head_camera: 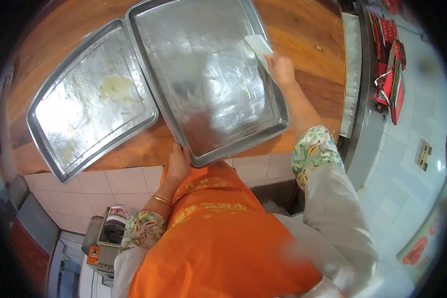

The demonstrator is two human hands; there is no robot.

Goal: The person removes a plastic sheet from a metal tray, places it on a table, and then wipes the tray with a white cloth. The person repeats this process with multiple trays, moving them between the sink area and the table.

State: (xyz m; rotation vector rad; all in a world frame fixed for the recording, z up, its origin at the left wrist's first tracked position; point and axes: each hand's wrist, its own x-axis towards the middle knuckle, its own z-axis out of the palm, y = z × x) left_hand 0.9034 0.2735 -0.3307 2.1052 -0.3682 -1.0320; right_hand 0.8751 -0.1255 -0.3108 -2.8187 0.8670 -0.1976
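Two shallow metal baking trays lie side by side on a wooden worktop. My left hand (178,162) grips the near left corner of the larger metal tray (208,82), with the thumb on its rim. At that tray's right side, my right hand (281,69) holds a thin white scraper or folded sheet (259,44); which of the two cannot be told. Its far end touches the tray's inner surface. Left of it, rim against rim, sits the second metal tray (89,100), bearing a yellowish oily patch (116,88) and smaller stains.
The wooden worktop (309,33) has a small crumb (319,47) on it. Red bags or folded packaging (395,82) stand beyond a metal edge at right. Below left is a metal appliance (108,253) by the tiled wall (100,182). An orange apron (223,238) covers my front.
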